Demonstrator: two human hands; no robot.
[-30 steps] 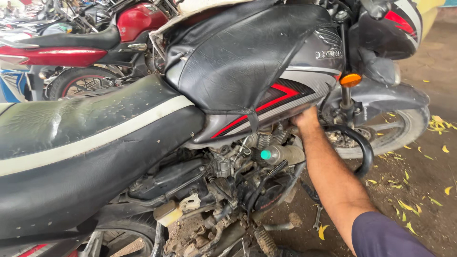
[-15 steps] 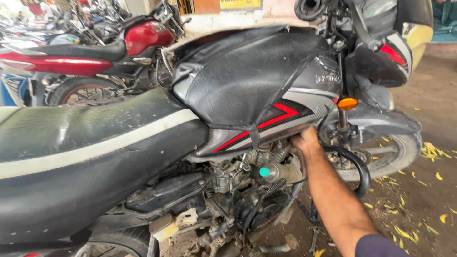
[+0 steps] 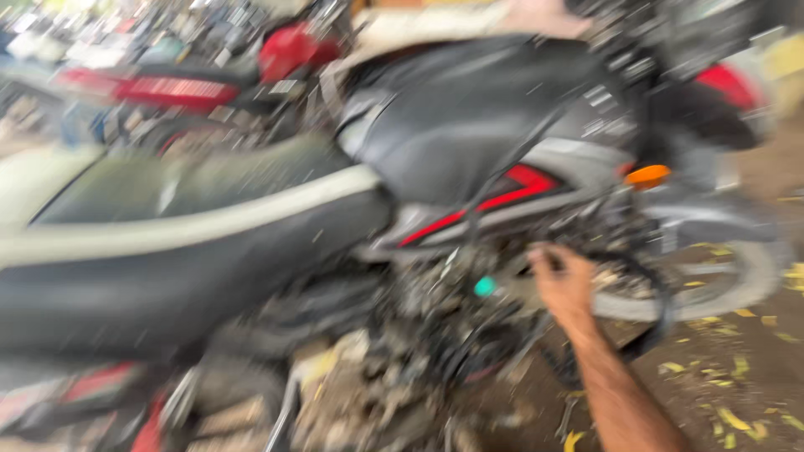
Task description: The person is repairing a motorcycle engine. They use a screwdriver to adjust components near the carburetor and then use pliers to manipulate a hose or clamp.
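right hand: the right hand (image 3: 563,280) is reaching in from the lower right, right up against the engine area (image 3: 456,310) of the motorcycle, just below the tank. Way too blurry to say if the fingers are closed on a part or only touching, so can't tell.
left hand: not in the shot at all.
engine area: sits mid-frame under the grey-black fuel tank (image 3: 477,125). Looks grimy, with hoses and bits exposed. There's a small teal cap (image 3: 484,287) just left of the hand, apart from it.
bike: black seat with a pale stripe (image 3: 193,226) runs off to the left; orange indicator (image 3: 647,176) and front wheel (image 3: 737,280) are on the right.
progress: my guess is it's mid-job. The hand is in among the engine parts, nothing lifted clear that I can see, no tool visible. Can't tell what's already loosened.
surroundings: dirt floor (image 3: 737,377) with yellow leaves scattered on it, near right. A red motorcycle (image 3: 209,75) is parked further back on the left.
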